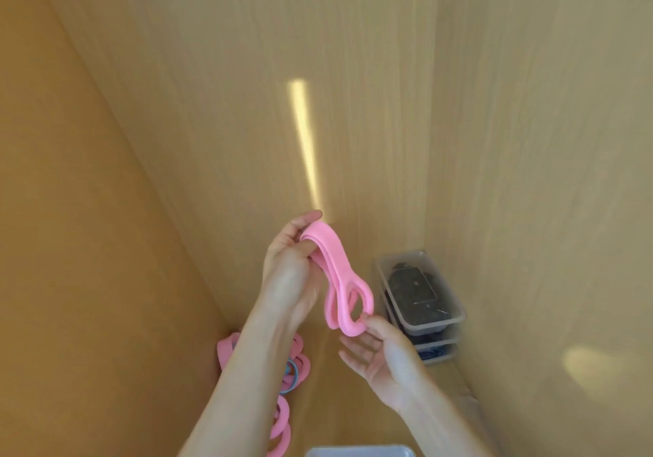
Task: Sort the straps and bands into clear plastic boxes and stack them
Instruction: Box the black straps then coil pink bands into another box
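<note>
A bundle of pink bands [338, 273] hangs in the air inside a wooden cabinet. My left hand [289, 265] grips its upper end with curled fingers. My right hand [380, 350] is below, palm up, with thumb and forefinger pinching the lower loops. A pile of pink bands [282, 417] with a blue one [292, 372] lies on the cabinet floor at the lower left, partly hidden by my left forearm. A stack of clear plastic boxes [422, 301] holding dark straps stands in the right back corner.
Wooden cabinet walls close in on the left, the back and the right. The rim of a clear plastic box [357, 451] shows at the bottom edge of the view, between my forearms.
</note>
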`<state>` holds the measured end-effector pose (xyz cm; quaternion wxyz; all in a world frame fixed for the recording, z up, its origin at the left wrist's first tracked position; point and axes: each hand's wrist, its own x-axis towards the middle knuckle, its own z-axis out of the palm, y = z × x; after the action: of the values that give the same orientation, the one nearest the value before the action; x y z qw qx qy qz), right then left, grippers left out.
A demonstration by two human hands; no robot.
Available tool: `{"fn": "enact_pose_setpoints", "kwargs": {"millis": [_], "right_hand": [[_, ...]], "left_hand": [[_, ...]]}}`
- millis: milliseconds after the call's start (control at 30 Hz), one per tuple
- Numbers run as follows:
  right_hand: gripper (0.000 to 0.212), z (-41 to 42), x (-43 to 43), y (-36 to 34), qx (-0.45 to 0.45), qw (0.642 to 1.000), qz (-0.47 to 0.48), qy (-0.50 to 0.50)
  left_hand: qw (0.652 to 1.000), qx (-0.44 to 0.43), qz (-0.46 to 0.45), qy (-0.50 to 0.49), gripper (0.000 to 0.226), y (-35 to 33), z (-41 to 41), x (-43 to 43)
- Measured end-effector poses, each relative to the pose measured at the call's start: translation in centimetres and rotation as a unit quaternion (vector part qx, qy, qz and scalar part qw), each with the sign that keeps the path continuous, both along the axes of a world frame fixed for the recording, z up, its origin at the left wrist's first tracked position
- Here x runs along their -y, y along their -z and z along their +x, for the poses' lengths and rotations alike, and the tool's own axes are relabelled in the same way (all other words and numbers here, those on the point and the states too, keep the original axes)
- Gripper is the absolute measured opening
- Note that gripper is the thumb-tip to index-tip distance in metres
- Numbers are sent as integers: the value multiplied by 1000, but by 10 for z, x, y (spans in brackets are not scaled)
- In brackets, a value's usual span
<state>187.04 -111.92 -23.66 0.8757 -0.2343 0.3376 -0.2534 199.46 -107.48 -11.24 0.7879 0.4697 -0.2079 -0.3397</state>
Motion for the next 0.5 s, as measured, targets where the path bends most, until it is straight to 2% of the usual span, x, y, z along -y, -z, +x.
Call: {"fn": "enact_pose_setpoints", "kwargs": {"millis": [133,300,500], "right_hand": [[31,4,-6,1,42,999,18,7],[44,3,-5,0,86,996,-7,15],[53,0,-6,1,108,994,-27,-9]], "left_hand": [[993,-111,-40,12,37,6,-1,3],[988,-134,-70,30,31,3,8,0],[969,-224,-97,23,32,4,20,-7]]}}
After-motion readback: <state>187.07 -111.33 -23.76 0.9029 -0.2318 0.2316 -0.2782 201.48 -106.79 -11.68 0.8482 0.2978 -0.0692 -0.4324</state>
